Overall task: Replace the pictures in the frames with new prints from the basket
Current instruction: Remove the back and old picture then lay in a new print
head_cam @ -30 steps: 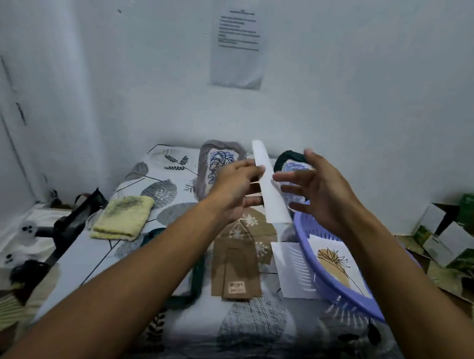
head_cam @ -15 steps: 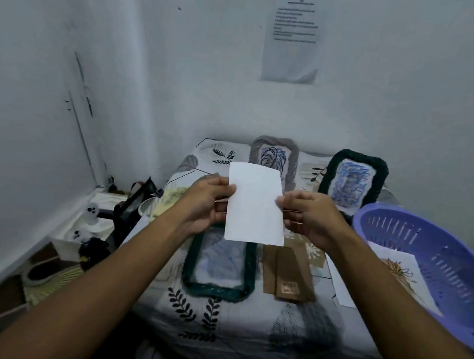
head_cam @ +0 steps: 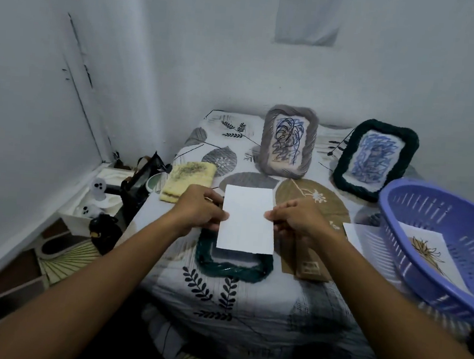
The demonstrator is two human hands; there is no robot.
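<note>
- Both hands, left hand (head_cam: pixel 198 210) and right hand (head_cam: pixel 298 220), pinch the print (head_cam: pixel 246 219), now lowered flat over the open green frame (head_cam: pixel 233 265).
- Insertion looks next.

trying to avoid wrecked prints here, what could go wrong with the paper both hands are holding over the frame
Both hands, left hand and right hand, pinch the white print only at its side edges, so it could bend or crease as it goes down. The green frame below is largely hidden by the print, so it may land crooked. The basket sits tilted near the bed's right side and might get knocked.
</note>
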